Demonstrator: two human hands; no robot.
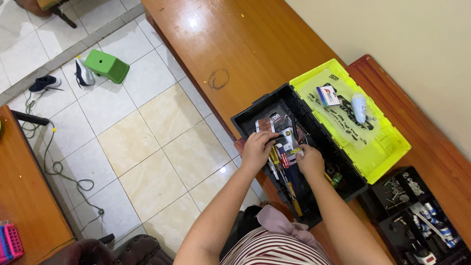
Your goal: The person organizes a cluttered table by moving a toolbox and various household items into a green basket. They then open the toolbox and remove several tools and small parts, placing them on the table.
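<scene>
Both hands, left hand (256,149) and right hand (309,159), pinch small packaged tools inside a black toolbox (255,112) with its yellow-green lid (387,147) open.

Both grips meet inside the toolbox (251,114) on the worktop (235,44); its open lid (382,152) lies right of them; a tray (417,221) sits beyond the right grip (309,159); the stool (106,65) stands on the floor, far left of the left grip (256,149).

The long brown wooden bench (235,44) is glossy and varnished. The black plastic toolbox (245,118) looks matt, its yellow-green translucent plastic lid (387,147) smooth. The pale floor tiles (152,181) shine.
</scene>
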